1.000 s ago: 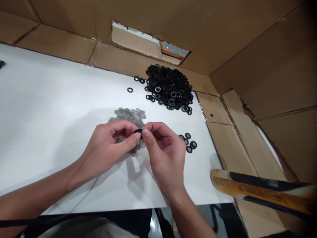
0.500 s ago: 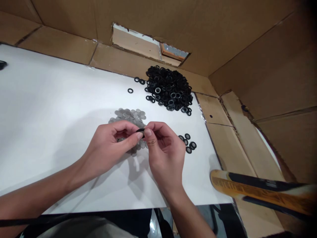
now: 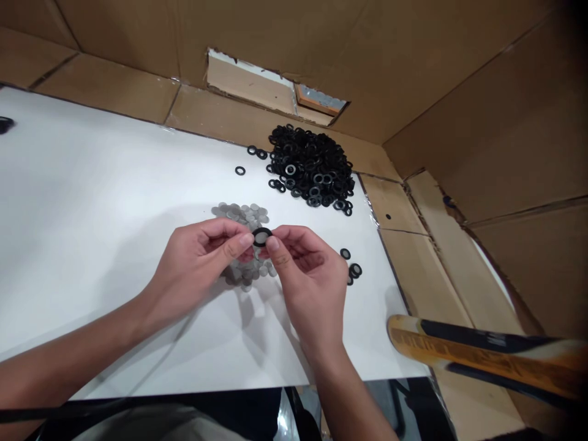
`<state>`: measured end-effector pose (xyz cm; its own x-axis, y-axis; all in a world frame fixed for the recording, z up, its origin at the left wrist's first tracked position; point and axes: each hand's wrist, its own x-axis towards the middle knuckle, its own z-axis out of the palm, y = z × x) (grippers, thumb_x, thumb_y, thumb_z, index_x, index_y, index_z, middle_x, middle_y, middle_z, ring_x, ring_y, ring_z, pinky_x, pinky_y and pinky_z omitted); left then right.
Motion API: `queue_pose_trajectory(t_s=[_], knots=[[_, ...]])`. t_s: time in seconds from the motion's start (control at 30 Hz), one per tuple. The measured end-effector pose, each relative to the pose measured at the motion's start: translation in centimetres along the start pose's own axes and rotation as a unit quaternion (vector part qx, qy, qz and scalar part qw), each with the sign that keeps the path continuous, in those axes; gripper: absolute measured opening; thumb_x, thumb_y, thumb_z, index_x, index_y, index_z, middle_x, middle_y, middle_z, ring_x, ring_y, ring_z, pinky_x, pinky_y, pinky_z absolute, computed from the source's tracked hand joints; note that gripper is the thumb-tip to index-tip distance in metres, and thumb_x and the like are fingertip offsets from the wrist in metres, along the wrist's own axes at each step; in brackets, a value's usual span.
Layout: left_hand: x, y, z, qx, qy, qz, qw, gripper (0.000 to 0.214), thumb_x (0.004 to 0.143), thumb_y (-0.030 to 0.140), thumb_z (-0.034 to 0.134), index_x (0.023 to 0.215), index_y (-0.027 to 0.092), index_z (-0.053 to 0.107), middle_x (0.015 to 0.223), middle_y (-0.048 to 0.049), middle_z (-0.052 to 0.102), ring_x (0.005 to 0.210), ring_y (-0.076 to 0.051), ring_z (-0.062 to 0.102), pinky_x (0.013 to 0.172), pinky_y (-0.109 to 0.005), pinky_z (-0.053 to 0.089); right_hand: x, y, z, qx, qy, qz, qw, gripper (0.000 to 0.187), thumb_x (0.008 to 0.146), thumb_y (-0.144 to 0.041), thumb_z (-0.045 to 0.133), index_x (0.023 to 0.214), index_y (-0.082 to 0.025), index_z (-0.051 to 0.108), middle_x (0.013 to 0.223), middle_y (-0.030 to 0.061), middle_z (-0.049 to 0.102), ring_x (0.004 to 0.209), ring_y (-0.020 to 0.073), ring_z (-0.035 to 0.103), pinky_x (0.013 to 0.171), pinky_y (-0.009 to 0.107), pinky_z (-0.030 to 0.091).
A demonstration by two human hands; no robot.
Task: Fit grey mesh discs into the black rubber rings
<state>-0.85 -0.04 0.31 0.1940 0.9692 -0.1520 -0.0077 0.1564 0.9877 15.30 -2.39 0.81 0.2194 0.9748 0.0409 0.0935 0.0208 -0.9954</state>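
Both hands meet over the white table (image 3: pixel 92 202). My left hand (image 3: pixel 202 257) and my right hand (image 3: pixel 305 269) pinch one small black ring with a grey disc inside it (image 3: pixel 261 236) between thumbs and forefingers. It is turned face-up toward me. Just beneath the fingers lies a heap of grey discs (image 3: pixel 243 214), partly hidden by my hands. A big pile of black rings (image 3: pixel 310 166) sits farther back on the right. A few finished-looking black rings (image 3: pixel 351 267) lie just right of my right hand.
Cardboard walls (image 3: pixel 413 67) enclose the table at the back and right. Stray black rings (image 3: pixel 240 170) lie left of the big pile. An orange-and-black object (image 3: pixel 482 355) lies at the lower right, past the table edge. A dark item (image 3: pixel 5 124) sits at the far left edge.
The ring was held edge-on between my fingertips; now it is tilted flat, showing the grey disc inside. Both hands stayed in place; the view shifted slightly.
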Motion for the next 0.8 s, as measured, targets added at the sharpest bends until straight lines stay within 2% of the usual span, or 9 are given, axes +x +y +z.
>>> queue_pose_trajectory(t_s=[0.17, 0.33, 0.53, 0.63, 0.8], knots=[[0.02, 0.01, 0.03, -0.019, -0.005, -0.007, 1.000, 0.016, 0.092, 0.039, 0.080, 0.085, 0.024, 0.079, 0.080, 0.0023, 0.075, 0.076, -0.013, 0.070, 0.071, -0.021, 0.057, -0.01, -0.09, 0.04, 0.037, -0.012, 0.026, 0.999, 0.015, 0.087, -0.032, 0.084, 0.086, -0.021, 0.074, 0.078, 0.0003, 0.077, 0.070, 0.0158, 0.071, 0.068, 0.028, 0.058], [0.00, 0.31, 0.10, -0.011, -0.012, -0.003, 1.000, 0.022, 0.097, 0.037, 0.073, 0.080, 0.023, 0.079, 0.075, 0.0027, 0.073, 0.072, -0.013, 0.067, 0.070, -0.022, 0.056, 0.03, -0.10, 0.13, 0.047, -0.013, 0.036, 0.998, 0.013, 0.085, -0.029, 0.086, 0.086, -0.021, 0.075, 0.076, -0.0004, 0.079, 0.070, 0.0151, 0.073, 0.068, 0.026, 0.060], [0.00, 0.01, -0.01, -0.013, -0.015, -0.004, 1.000, 0.023, 0.100, 0.039, 0.070, 0.087, 0.023, 0.080, 0.079, 0.0031, 0.073, 0.077, -0.012, 0.067, 0.071, -0.020, 0.055, 0.17, -0.11, 0.15, 0.078, -0.028, 0.033, 0.996, 0.011, 0.084, -0.022, 0.086, 0.094, -0.023, 0.080, 0.080, -0.0028, 0.081, 0.071, 0.0126, 0.076, 0.069, 0.022, 0.063], [0.05, -0.12, 0.04, -0.017, -0.020, -0.003, 1.000, 0.022, 0.101, 0.040, 0.069, 0.092, 0.024, 0.082, 0.079, 0.0037, 0.073, 0.077, -0.011, 0.067, 0.072, -0.019, 0.055, 0.19, -0.06, 0.06, 0.089, -0.038, 0.034, 0.995, 0.008, 0.086, -0.024, 0.086, 0.092, -0.025, 0.081, 0.083, -0.0028, 0.083, 0.073, 0.0127, 0.077, 0.072, 0.023, 0.064], [0.01, -0.16, -0.04, -0.017, -0.021, -0.005, 1.000, 0.023, 0.100, 0.041, 0.069, 0.088, 0.024, 0.079, 0.080, 0.0039, 0.074, 0.076, -0.011, 0.067, 0.072, -0.019, 0.055, 0.30, 0.16, -0.10, 0.083, -0.037, 0.036, 0.995, 0.007, 0.087, -0.028, 0.085, 0.092, -0.024, 0.082, 0.085, -0.0008, 0.084, 0.075, 0.0139, 0.077, 0.073, 0.024, 0.064]])
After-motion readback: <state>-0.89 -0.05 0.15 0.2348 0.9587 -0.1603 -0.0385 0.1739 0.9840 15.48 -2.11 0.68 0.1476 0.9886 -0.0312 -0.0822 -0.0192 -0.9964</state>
